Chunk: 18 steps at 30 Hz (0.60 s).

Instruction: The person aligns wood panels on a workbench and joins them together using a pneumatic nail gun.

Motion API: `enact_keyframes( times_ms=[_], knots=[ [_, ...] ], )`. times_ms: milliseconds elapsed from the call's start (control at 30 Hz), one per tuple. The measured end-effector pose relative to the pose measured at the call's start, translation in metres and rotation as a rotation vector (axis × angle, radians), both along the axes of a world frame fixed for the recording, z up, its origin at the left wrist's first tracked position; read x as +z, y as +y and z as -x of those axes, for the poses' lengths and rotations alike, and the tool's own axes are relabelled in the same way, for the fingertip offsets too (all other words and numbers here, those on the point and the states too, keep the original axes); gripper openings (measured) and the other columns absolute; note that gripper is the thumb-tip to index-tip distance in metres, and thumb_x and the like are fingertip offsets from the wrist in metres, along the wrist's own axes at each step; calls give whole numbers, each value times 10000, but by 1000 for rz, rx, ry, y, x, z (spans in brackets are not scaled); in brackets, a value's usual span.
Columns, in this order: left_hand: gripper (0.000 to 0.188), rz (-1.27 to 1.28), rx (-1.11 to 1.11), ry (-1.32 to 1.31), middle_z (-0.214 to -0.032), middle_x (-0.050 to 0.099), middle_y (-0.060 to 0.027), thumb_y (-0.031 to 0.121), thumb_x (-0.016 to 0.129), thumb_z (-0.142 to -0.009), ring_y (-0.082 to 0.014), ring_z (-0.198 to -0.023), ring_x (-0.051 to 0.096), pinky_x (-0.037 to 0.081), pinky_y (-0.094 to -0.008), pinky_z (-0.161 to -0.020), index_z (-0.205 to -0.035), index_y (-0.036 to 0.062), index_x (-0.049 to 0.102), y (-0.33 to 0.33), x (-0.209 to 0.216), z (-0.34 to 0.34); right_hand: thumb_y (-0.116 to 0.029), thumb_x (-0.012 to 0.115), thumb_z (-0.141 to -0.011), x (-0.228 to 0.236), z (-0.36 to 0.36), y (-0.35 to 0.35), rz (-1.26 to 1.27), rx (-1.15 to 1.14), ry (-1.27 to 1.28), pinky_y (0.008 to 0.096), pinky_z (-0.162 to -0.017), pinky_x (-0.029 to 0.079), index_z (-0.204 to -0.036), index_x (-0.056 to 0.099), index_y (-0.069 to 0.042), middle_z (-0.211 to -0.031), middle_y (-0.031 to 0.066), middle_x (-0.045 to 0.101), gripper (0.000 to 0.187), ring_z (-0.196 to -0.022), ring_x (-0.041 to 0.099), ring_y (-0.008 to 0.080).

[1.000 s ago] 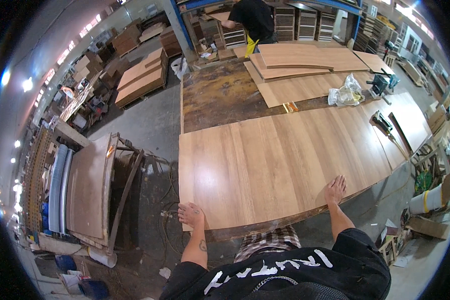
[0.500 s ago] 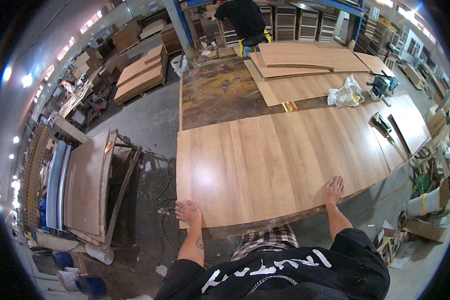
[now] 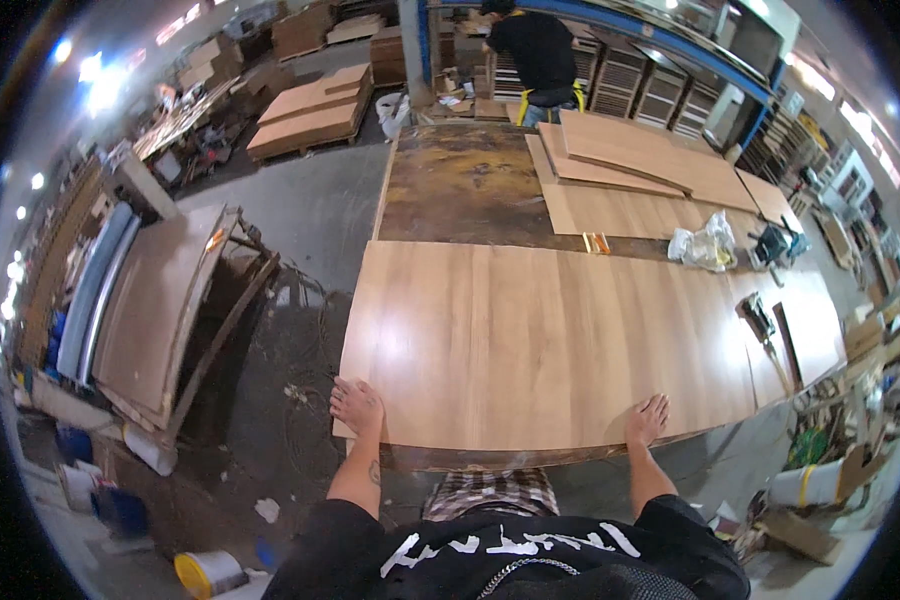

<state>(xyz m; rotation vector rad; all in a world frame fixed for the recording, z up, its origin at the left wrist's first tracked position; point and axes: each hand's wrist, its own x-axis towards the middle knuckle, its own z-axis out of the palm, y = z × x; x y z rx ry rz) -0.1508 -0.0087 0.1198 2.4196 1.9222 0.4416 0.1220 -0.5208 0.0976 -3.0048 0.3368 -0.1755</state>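
A large wood-grain panel lies flat on a dark, stained worktable in front of me. My left hand is at the panel's near left corner, its fingers bent over the left edge. Farther right, my right hand rests palm down near the front edge, fingers stretched out on the surface. Toward the panel's right end lies a dark hand tool, beside a narrow dark gap. Behind the panel are a small orange-and-clear packet, a crumpled plastic bag and a dark green power tool.
More cut panels are stacked at the table's far right. Beyond it a person in black stands by slatted racks. To my left, boards lean on a frame. A white bucket and scraps stand at right.
My view has turned, so the whole scene sits differently in the picture. Both hands remain on the panel in nearly the same places.
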Motion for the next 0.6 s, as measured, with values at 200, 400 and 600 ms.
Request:
enact_keyframes(
  times_ms=[200,400,600],
  knots=[
    [524,-39,48,-41,-1128,553,-187,319,478,-918,-348,-1043,514,384,-467,-904,-1316,-21,437,1,2,0,-322,273,-1007,10,5,8,-11,19,26,415,-1164,188,-1443,361,-29,-1527,133,318,532,-1427,255,262],
    [525,8,34,-37,-1163,545,-199,314,465,-924,-355,-1082,505,371,-468,-936,-1325,-24,434,0,10,1,-325,263,-1004,4,1,3,-1,17,50,410,-1172,168,-1447,349,-24,-1534,137,301,543,-1435,238,263],
    [567,97,25,-44,-1235,499,-212,313,440,-930,-371,-1142,474,360,-495,-959,-1381,-21,363,2,5,2,-331,270,-1002,6,-2,3,-3,19,68,408,-1176,163,-1453,339,-26,-1543,133,281,548,-1442,218,261]
  ],
)
